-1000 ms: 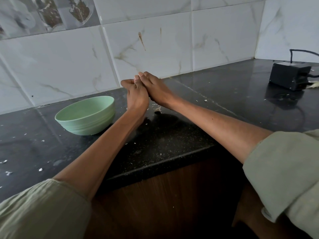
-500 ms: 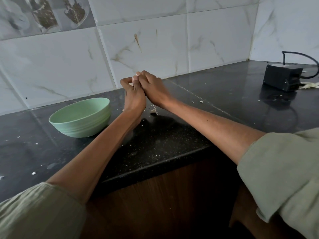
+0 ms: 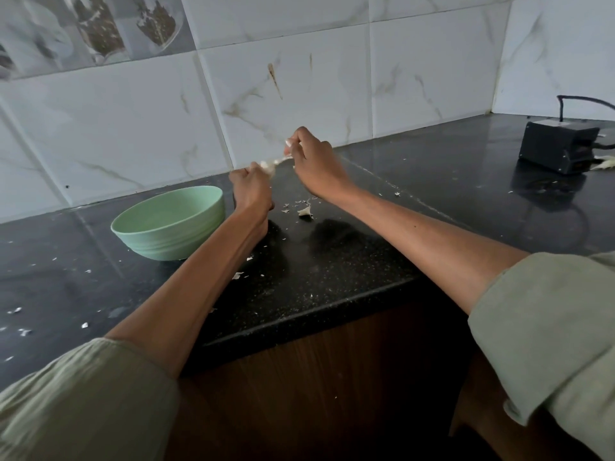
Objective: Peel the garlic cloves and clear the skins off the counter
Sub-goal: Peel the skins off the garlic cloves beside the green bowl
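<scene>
My left hand (image 3: 252, 191) grips a pale garlic clove (image 3: 268, 167) above the black counter (image 3: 349, 261). Up and to its right, my right hand (image 3: 312, 164) pinches a thin strip of skin (image 3: 283, 159) that stretches back to the clove. Below the hands, a larger piece of skin (image 3: 305, 211) and several small flakes (image 3: 286, 207) lie on the counter. More flakes (image 3: 238, 276) lie under my left forearm. An empty pale green bowl (image 3: 173, 224) stands just left of my left hand.
A black box with a cable (image 3: 559, 146) stands at the back right, with a pale scrap (image 3: 604, 164) beside it. Scattered flakes (image 3: 20, 321) dot the counter at the left. A white tiled wall (image 3: 299, 94) backs the counter, whose front edge (image 3: 299, 324) runs below my forearms.
My hands were pressed together over the clove; now they have pulled apart, the right hand drawing a strip of skin up and to the right.
</scene>
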`<state>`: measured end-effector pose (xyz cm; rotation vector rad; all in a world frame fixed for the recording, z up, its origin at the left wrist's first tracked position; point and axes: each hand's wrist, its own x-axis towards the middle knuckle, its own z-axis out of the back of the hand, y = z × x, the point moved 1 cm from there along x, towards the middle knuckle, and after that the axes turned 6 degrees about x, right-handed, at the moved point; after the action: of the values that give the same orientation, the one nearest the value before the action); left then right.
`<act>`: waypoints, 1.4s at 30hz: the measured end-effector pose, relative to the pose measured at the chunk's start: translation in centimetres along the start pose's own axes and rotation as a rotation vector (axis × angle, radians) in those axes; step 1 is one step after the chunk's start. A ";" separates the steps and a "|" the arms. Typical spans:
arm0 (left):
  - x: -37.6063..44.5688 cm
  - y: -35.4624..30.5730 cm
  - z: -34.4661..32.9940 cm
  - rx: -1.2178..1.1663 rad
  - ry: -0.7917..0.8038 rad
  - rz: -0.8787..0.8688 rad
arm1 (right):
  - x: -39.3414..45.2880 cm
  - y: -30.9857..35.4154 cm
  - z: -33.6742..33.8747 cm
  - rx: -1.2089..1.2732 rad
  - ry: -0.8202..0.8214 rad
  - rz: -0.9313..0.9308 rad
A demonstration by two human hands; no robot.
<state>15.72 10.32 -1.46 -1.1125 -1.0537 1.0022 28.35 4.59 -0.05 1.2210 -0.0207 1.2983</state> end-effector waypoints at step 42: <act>-0.3 1.0 -0.1 0.113 0.069 -0.095 | -1.1 0.3 0.8 -0.112 0.445 -0.031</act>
<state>15.64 10.13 -2.47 -0.9894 -0.9730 0.9300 28.21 3.24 -0.22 0.8149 0.2418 1.4960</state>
